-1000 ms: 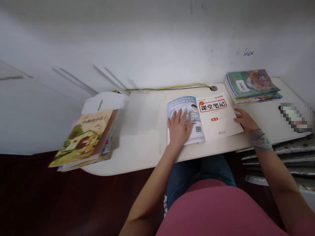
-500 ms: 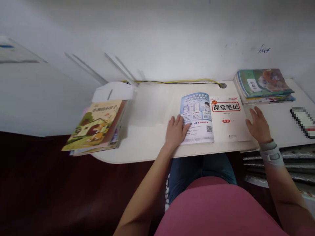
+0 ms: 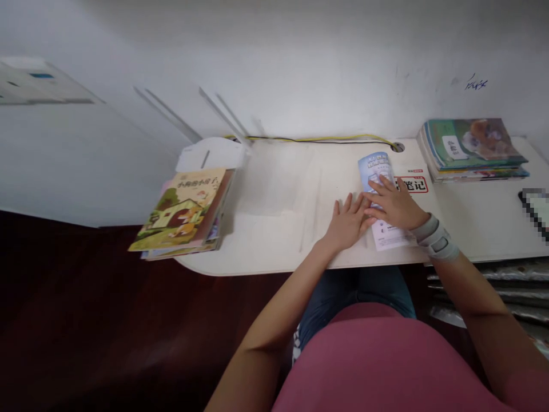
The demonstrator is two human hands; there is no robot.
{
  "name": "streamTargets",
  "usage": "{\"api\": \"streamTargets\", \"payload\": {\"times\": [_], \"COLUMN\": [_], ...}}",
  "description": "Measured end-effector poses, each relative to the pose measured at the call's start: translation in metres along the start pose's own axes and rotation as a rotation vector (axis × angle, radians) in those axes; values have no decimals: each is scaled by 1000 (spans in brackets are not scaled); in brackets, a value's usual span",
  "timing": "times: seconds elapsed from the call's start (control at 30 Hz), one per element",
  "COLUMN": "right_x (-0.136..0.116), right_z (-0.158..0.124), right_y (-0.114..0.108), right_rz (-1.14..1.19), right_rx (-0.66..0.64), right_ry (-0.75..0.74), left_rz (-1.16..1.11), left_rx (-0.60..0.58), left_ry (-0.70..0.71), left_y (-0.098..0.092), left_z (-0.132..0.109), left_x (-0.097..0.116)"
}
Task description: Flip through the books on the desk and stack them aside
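A thin workbook [image 3: 388, 191] with a blue back cover and a white front cover with red lettering lies on the white desk [image 3: 278, 206]. The blue cover is raised and folding over toward the right. My left hand [image 3: 348, 220] lies flat on the desk at the workbook's left edge, fingers spread. My right hand [image 3: 394, 203] rests on the blue cover with fingers stretched out, a grey band on its wrist.
A stack of picture books [image 3: 184, 214] overhangs the desk's left end, beside a white holder [image 3: 210, 154]. Another stack of books [image 3: 472, 149] sits at the back right. A phone [image 3: 536, 209] lies at the right edge. A yellow cable [image 3: 309, 138] runs along the wall.
The workbook lay open flat before; now its blue cover is swung up and over to the right. My right hand crossed from the right edge onto the blue cover. My left hand shifted right.
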State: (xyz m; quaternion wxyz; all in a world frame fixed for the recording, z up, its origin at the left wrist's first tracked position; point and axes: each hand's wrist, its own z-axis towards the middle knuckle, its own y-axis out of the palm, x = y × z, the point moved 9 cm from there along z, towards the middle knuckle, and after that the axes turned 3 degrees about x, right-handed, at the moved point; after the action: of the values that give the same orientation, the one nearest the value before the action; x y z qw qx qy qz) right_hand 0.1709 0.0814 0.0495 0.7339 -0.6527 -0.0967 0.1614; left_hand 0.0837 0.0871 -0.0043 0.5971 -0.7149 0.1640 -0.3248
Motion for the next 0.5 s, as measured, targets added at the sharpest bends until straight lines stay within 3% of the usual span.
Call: {"api": "streamTargets", "payload": {"times": [0.2,0.5], "right_x": [10,-18], "right_z": [0,20], "right_y": [21,36], "right_rz": [-75,-90], "right_rx": [11,39], "right_ry": [116,154], "left_rz": [108,-18], "left_rx": [81,270], "left_ry": [-152,-142], "left_y": [4,2], "left_z": [-16,-20], "left_x": [-63,-76]}}
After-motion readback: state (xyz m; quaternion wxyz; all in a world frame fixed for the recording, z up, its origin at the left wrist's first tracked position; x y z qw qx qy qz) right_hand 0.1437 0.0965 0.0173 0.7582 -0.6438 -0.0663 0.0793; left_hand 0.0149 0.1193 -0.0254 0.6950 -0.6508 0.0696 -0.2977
